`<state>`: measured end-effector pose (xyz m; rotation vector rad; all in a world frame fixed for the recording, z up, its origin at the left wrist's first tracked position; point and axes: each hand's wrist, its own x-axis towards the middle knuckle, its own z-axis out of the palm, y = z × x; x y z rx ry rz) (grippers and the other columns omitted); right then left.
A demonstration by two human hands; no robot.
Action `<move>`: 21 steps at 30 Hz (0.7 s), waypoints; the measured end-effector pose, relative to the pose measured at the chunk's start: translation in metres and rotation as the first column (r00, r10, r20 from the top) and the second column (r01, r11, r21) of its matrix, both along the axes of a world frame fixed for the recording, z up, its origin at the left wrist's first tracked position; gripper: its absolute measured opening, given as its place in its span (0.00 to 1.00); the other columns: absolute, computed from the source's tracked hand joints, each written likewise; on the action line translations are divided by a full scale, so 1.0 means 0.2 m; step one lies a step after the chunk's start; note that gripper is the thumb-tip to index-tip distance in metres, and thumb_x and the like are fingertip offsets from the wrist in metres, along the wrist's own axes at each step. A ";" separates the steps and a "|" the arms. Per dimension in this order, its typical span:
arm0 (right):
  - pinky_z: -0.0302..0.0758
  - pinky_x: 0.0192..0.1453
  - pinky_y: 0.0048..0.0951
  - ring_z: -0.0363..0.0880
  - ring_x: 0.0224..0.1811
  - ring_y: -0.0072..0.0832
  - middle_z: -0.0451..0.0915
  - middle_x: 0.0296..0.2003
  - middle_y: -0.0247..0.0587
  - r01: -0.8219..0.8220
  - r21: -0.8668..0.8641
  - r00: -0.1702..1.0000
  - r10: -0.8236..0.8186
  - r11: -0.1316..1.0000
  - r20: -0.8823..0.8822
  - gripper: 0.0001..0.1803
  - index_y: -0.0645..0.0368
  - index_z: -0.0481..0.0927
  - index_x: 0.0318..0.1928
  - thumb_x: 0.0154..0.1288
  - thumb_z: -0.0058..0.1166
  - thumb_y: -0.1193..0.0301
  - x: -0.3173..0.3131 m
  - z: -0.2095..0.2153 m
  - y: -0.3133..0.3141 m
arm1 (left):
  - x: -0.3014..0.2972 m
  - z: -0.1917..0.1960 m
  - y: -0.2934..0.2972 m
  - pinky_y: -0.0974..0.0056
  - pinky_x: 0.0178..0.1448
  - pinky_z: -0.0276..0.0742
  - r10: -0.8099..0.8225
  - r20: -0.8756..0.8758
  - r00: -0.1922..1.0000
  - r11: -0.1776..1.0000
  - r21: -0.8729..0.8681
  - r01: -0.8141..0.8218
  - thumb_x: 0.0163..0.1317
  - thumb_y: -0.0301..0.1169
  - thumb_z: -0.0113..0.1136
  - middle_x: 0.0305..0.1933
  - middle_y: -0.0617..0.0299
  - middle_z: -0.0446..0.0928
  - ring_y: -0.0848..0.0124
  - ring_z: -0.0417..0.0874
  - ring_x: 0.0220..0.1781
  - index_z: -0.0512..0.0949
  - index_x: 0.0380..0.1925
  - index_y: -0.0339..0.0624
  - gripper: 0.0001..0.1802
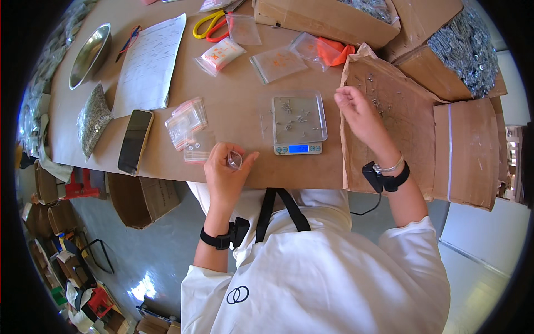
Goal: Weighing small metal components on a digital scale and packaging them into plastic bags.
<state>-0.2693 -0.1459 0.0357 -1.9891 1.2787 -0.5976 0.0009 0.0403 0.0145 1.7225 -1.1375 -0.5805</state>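
My left hand (pixel 222 170) is at the table's front edge, its fingers closed round a small clear plastic bag (pixel 235 160) whose mouth gapes. Over the left wall of a flat cardboard tray (pixel 411 131) is my right hand (pixel 356 108), fingertips drawn together; whatever they hold, if anything, is too small to make out. Small metal pieces, perhaps screws, lie scattered in that tray. Between my hands stands a digital scale (pixel 298 148) with a lit blue display. Its clear plastic pan (pixel 311 125) carries several small metal pieces. Small zip bags (pixel 186 122) lie in a pile left of the scale.
A dark phone (pixel 135 142), a bag of metal parts (pixel 93 119), a written sheet (pixel 149 67), a pen (pixel 128 43) and a metal bowl (pixel 90 55) occupy the left. Scissors (pixel 210 25) and plastic bags (pixel 278 64) lie farther back. Cardboard boxes (pixel 328 25) of metal parts stand back right.
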 end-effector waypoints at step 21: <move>0.75 0.55 0.38 0.78 0.50 0.44 0.77 0.46 0.52 0.017 -0.288 0.801 -0.186 0.957 -0.569 0.21 0.61 0.74 0.52 0.63 0.66 0.68 -0.37 -0.07 -0.20 | 0.00 -0.01 0.02 0.68 0.38 0.71 0.062 0.079 0.995 0.994 -0.096 -0.054 0.52 0.22 0.76 0.29 0.61 0.77 0.69 0.74 0.30 0.75 0.26 0.37 0.14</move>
